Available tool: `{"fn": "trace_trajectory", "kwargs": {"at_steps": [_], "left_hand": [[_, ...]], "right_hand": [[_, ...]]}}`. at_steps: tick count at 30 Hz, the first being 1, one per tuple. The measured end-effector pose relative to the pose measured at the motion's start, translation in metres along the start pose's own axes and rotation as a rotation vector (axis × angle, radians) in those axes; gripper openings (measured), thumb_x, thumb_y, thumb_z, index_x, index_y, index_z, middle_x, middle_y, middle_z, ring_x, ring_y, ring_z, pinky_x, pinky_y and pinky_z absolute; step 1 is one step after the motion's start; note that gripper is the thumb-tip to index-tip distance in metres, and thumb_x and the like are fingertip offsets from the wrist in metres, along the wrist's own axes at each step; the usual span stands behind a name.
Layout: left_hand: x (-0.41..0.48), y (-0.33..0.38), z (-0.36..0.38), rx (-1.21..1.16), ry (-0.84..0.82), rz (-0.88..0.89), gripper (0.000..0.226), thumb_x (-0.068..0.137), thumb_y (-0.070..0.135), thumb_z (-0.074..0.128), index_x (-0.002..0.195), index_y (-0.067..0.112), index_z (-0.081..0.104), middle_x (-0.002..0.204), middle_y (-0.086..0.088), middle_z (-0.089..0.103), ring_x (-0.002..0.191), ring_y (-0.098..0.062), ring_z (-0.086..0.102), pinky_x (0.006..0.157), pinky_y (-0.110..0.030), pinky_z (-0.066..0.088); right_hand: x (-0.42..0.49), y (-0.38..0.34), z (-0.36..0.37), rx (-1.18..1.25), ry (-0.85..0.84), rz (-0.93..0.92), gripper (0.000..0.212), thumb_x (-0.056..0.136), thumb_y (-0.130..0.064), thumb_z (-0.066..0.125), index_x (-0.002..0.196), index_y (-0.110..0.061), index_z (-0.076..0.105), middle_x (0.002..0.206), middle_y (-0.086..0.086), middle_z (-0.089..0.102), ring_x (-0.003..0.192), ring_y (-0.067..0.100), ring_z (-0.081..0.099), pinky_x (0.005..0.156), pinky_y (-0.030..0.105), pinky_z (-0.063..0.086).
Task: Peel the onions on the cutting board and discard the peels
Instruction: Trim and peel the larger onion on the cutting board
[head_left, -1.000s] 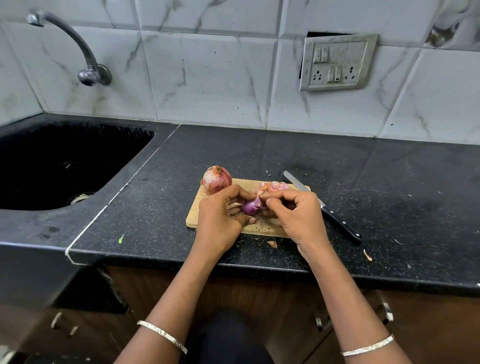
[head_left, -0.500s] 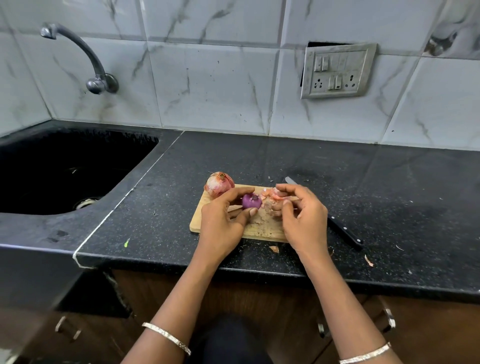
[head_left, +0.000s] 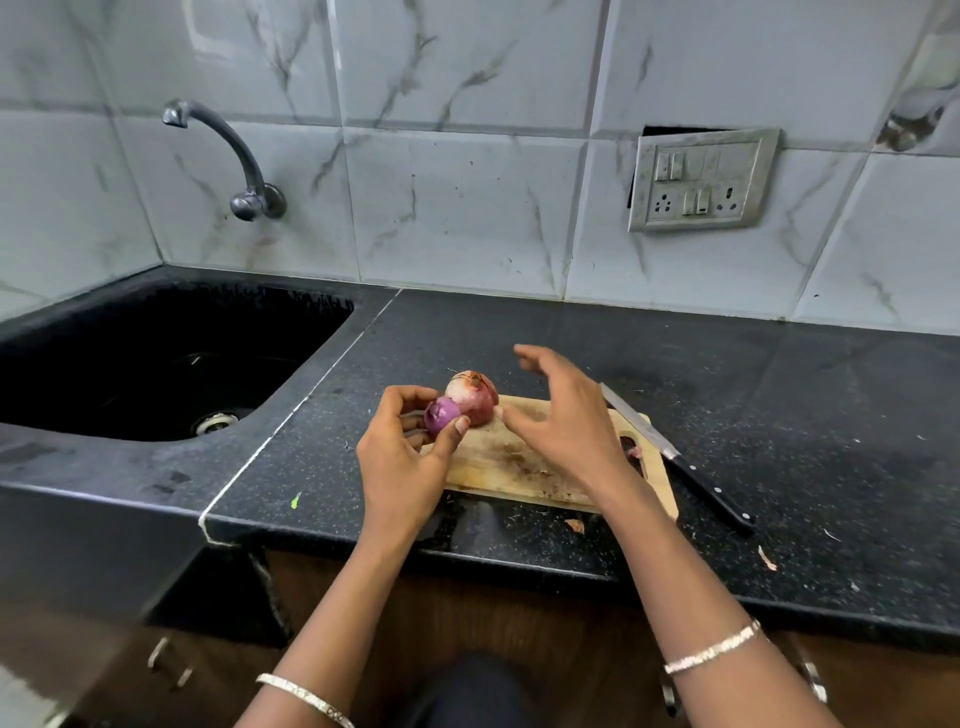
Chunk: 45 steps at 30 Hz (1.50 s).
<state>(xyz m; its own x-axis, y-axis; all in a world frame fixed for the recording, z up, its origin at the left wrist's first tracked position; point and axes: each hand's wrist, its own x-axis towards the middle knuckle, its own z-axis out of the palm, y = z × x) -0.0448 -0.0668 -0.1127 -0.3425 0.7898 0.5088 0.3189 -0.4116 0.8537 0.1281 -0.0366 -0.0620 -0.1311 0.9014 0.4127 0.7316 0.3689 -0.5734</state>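
Observation:
My left hand (head_left: 402, 457) grips a small peeled purple onion (head_left: 440, 414) at the left end of the wooden cutting board (head_left: 506, 470). Just behind it on the board sits a larger onion (head_left: 475, 396) with its reddish skin still on. My right hand (head_left: 563, 418) hovers over the middle of the board, fingers spread and holding nothing, its fingertips close to the larger onion. A bit of pink peel (head_left: 632, 451) shows at the board's right end; my right wrist hides most of that end.
A black-handled knife (head_left: 680, 460) lies across the board's right edge on the dark counter (head_left: 805, 415). Peel scraps (head_left: 575, 526) lie near the counter's front edge. A black sink (head_left: 156, 364) with a tap (head_left: 239, 161) is to the left. A switch panel (head_left: 701, 179) hangs on the tiled wall.
My right hand has let go of the small onion's skin and lifted open over the board. My left hand carried the peeled onion left, next to the larger onion.

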Motion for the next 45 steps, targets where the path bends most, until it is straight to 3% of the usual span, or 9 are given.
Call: {"fn": "trace_trajectory", "kwargs": {"at_steps": [6, 11, 19, 26, 30, 34, 37, 40, 45], "left_hand": [[0.005, -0.013, -0.003, 0.028, -0.018, -0.049, 0.045, 0.080, 0.014, 0.086, 0.120, 0.020, 0.066, 0.106, 0.008, 0.072, 0.096, -0.004, 0.071, 0.091, -0.036, 0.060], [0.012, -0.020, -0.001, 0.074, -0.034, -0.036, 0.040, 0.079, 0.011, 0.086, 0.115, 0.022, 0.070, 0.114, 0.006, 0.067, 0.100, -0.005, 0.070, 0.093, -0.036, 0.060], [0.027, -0.022, 0.000, 0.193, -0.061, 0.000, 0.041, 0.079, 0.012, 0.087, 0.116, 0.019, 0.073, 0.112, 0.003, 0.066, 0.093, -0.002, 0.068, 0.089, -0.023, 0.057], [0.044, -0.020, 0.015, 0.338, -0.151, 0.056, 0.039, 0.078, 0.019, 0.087, 0.114, 0.022, 0.074, 0.111, 0.005, 0.067, 0.095, -0.011, 0.069, 0.093, -0.039, 0.057], [0.046, -0.024, 0.024, 0.432, -0.220, 0.047, 0.037, 0.082, 0.024, 0.083, 0.117, 0.021, 0.072, 0.113, 0.002, 0.069, 0.103, -0.019, 0.068, 0.096, -0.045, 0.054], [0.029, -0.009, 0.023, 0.499, -0.211, 0.217, 0.045, 0.093, 0.036, 0.071, 0.132, 0.016, 0.063, 0.127, -0.004, 0.066, 0.117, -0.023, 0.062, 0.102, -0.043, 0.048], [0.009, 0.014, 0.023, 0.323, -0.364, 0.368, 0.048, 0.092, 0.032, 0.064, 0.139, 0.021, 0.057, 0.133, 0.002, 0.062, 0.118, -0.016, 0.060, 0.102, -0.037, 0.048], [-0.002, 0.027, 0.032, 0.190, -0.548, 0.341, 0.071, 0.072, 0.030, 0.059, 0.142, 0.021, 0.052, 0.136, 0.007, 0.060, 0.126, -0.009, 0.055, 0.107, -0.032, 0.046], [0.000, 0.028, 0.048, 0.227, -0.510, 0.296, 0.065, 0.071, 0.025, 0.066, 0.135, 0.019, 0.056, 0.128, 0.006, 0.063, 0.117, -0.009, 0.060, 0.101, -0.036, 0.051]], "right_hand": [[0.040, -0.010, 0.029, -0.020, -0.277, 0.031, 0.100, 0.077, -0.034, 0.085, 0.158, -0.020, 0.028, 0.153, 0.006, 0.048, 0.143, 0.024, 0.042, 0.117, 0.040, 0.035], [0.043, -0.002, 0.041, -0.014, -0.127, 0.044, 0.068, 0.069, -0.033, 0.087, 0.131, -0.018, 0.064, 0.127, 0.001, 0.069, 0.118, 0.020, 0.063, 0.102, 0.038, 0.051], [0.023, 0.007, 0.032, 0.077, 0.048, 0.062, 0.055, 0.061, -0.035, 0.088, 0.110, -0.021, 0.067, 0.107, -0.006, 0.066, 0.098, 0.011, 0.063, 0.083, 0.024, 0.052], [-0.023, 0.023, -0.009, 0.373, 0.144, 0.149, 0.056, 0.064, -0.032, 0.093, 0.114, -0.029, 0.068, 0.107, -0.012, 0.070, 0.095, 0.003, 0.067, 0.084, 0.031, 0.059], [-0.045, 0.032, -0.018, 0.449, 0.174, 0.192, 0.054, 0.068, -0.031, 0.093, 0.118, -0.029, 0.072, 0.094, -0.036, 0.063, 0.093, 0.001, 0.068, 0.084, 0.025, 0.056], [-0.052, 0.035, -0.019, 0.527, 0.165, 0.198, 0.050, 0.068, -0.041, 0.091, 0.114, -0.027, 0.074, 0.099, -0.015, 0.076, 0.090, -0.001, 0.069, 0.082, 0.022, 0.054], [-0.051, 0.037, -0.017, 0.527, 0.142, 0.167, 0.053, 0.069, -0.043, 0.090, 0.117, -0.026, 0.074, 0.106, -0.008, 0.075, 0.095, 0.003, 0.070, 0.086, 0.022, 0.055], [-0.048, 0.038, -0.017, 0.480, 0.139, 0.144, 0.058, 0.068, -0.042, 0.091, 0.121, -0.026, 0.073, 0.108, -0.008, 0.073, 0.095, -0.001, 0.068, 0.087, 0.018, 0.054], [-0.042, 0.039, -0.018, 0.398, 0.158, 0.099, 0.064, 0.064, -0.040, 0.093, 0.123, -0.026, 0.072, 0.106, -0.020, 0.065, 0.098, -0.005, 0.065, 0.086, 0.016, 0.054]]}}
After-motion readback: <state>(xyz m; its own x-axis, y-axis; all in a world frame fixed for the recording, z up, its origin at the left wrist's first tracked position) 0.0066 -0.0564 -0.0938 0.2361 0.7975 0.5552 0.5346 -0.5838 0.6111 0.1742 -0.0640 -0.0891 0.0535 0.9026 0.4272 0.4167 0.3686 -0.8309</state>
